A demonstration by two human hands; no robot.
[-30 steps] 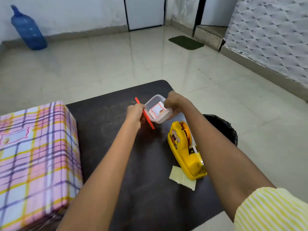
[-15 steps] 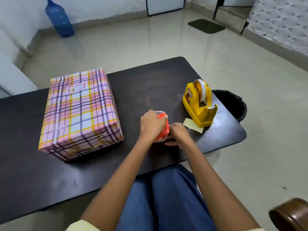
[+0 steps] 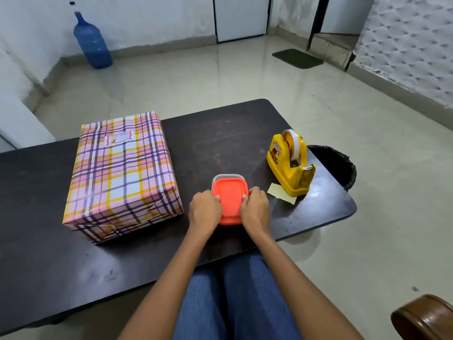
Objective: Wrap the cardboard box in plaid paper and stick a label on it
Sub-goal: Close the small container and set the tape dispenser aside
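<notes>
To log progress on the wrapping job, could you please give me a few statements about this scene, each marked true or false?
1. The box is wrapped in plaid paper. True.
2. The top of the box is bare. False: a label is stuck on it, near the far edge.
3. The left hand and the right hand both hold the container, which has its orange lid on. True.
4. A yellow paper slip lies beside the tape dispenser. True.
5. The tape dispenser stands on the box. False: it stands on the table, to the right of the container.
</notes>
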